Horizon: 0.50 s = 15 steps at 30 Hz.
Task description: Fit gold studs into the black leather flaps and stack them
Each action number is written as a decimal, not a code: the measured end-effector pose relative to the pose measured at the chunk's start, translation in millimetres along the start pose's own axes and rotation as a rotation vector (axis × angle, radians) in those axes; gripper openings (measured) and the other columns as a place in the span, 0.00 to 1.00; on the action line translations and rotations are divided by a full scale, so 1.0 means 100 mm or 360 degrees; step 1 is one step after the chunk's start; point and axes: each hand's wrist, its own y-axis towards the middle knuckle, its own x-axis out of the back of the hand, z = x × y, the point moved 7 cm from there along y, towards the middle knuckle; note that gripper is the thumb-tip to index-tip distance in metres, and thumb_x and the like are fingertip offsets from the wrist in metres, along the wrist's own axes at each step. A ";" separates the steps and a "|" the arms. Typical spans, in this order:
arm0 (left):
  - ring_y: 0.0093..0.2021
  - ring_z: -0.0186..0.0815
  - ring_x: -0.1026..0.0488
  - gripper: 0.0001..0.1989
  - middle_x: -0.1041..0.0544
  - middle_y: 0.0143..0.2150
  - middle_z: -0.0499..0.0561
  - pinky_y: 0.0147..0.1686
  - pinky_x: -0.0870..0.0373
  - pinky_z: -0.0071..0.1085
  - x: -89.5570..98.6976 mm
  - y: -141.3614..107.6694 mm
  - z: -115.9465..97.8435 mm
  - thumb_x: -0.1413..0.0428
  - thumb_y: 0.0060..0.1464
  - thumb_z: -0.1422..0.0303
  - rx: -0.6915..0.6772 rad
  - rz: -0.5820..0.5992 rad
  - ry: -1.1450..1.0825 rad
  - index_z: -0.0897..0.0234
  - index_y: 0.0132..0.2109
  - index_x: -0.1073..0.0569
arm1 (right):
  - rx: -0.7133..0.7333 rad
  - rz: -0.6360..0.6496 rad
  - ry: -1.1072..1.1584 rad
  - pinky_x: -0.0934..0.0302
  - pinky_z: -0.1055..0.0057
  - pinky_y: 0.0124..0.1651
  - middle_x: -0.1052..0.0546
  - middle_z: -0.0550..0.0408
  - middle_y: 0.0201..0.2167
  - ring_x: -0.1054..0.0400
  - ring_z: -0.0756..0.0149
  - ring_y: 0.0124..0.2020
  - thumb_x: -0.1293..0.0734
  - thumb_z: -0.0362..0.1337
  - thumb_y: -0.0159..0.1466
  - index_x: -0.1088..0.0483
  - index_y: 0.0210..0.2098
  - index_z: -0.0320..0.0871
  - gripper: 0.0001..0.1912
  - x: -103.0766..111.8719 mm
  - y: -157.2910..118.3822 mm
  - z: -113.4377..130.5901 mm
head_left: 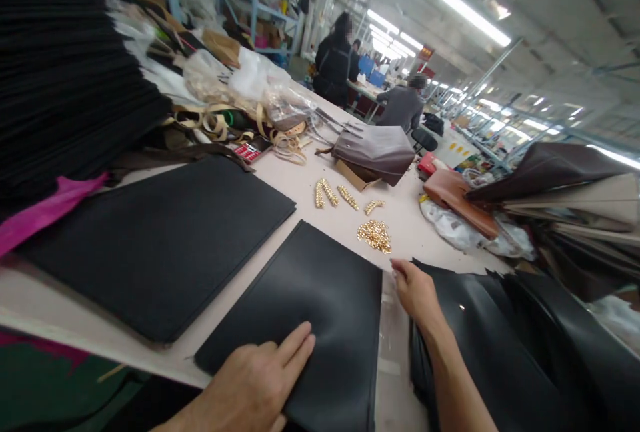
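My left hand (263, 372) rests on a black leather-like panel (330, 292), its index and middle fingers stretched out across the smooth surface. Beyond the panel's right edge, my right hand (416, 285) is closed, with thumb and fingertips pressed together; whatever they may hold is too small to make out. Just past those fingertips lies a loose pile of small gold metal pieces (375, 235). Behind the pile, more gold pieces stand in short rows (326, 193). A stack of black panels (165, 245) lies to the left, and glossy black pieces (480, 339) lie under my right forearm.
A grey-brown bag (375, 152) sits at the back of the table (300, 182). Plastic bags (210, 75) and straps crowd the back left, beside a tall black stack (65, 79). Brown leather pieces (460, 199) are piled at right. Other people (335, 62) are farther off.
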 end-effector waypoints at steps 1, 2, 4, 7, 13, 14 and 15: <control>0.51 0.50 0.23 0.46 0.46 0.72 0.61 0.49 0.23 0.48 0.01 -0.01 0.00 0.47 0.39 0.80 0.0009 0.0019 -0.0008 0.68 0.70 0.41 | -0.0013 -0.0006 -0.0020 0.34 0.60 0.55 0.19 0.43 0.47 0.24 0.56 0.49 0.41 0.29 0.65 0.25 0.51 0.37 0.19 0.00 0.09 -0.04; 0.51 0.50 0.23 0.46 0.46 0.73 0.61 0.50 0.24 0.48 0.01 -0.02 0.01 0.46 0.39 0.80 0.0015 0.0044 -0.0023 0.68 0.70 0.41 | -0.0006 0.0002 -0.0039 0.34 0.62 0.55 0.19 0.44 0.47 0.24 0.57 0.49 0.41 0.30 0.66 0.25 0.52 0.38 0.19 -0.02 0.18 -0.04; 0.53 0.50 0.24 0.46 0.46 0.73 0.61 0.52 0.25 0.47 0.03 -0.03 0.02 0.44 0.40 0.80 0.0033 0.0075 -0.0045 0.69 0.70 0.41 | 0.0051 0.0043 -0.0086 0.35 0.65 0.55 0.19 0.47 0.48 0.25 0.59 0.50 0.40 0.33 0.67 0.25 0.52 0.40 0.18 -0.09 0.34 0.09; 0.52 0.50 0.24 0.45 0.44 0.72 0.62 0.52 0.25 0.45 0.03 -0.02 0.03 0.40 0.42 0.78 0.0053 0.0045 -0.0023 0.67 0.69 0.40 | 0.0176 0.0142 -0.0215 0.38 0.67 0.57 0.20 0.48 0.49 0.26 0.60 0.51 0.39 0.33 0.68 0.25 0.52 0.42 0.17 -0.25 0.54 0.40; 0.49 0.48 0.23 0.41 0.39 0.70 0.60 0.48 0.25 0.40 -0.02 -0.04 0.06 0.40 0.46 0.75 -0.0002 -0.0128 -0.0094 0.62 0.69 0.39 | 0.0200 0.0370 -0.0617 0.36 0.62 0.51 0.20 0.36 0.41 0.25 0.53 0.47 0.40 0.28 0.67 0.22 0.41 0.35 0.13 -0.48 0.79 0.75; 0.49 0.47 0.23 0.41 0.38 0.70 0.59 0.49 0.26 0.40 -0.05 -0.05 0.08 0.40 0.46 0.75 -0.0008 -0.0182 -0.0130 0.59 0.69 0.39 | 0.0174 0.0401 -0.0683 0.36 0.62 0.50 0.20 0.36 0.40 0.25 0.53 0.46 0.39 0.27 0.67 0.22 0.40 0.35 0.13 -0.49 0.82 0.77; 0.48 0.47 0.23 0.41 0.38 0.70 0.58 0.48 0.26 0.39 -0.08 -0.06 0.10 0.41 0.47 0.74 -0.0019 -0.0231 -0.0171 0.56 0.69 0.38 | 0.0150 0.0431 -0.0742 0.35 0.61 0.50 0.20 0.37 0.39 0.25 0.54 0.45 0.38 0.28 0.68 0.23 0.40 0.35 0.12 -0.51 0.85 0.78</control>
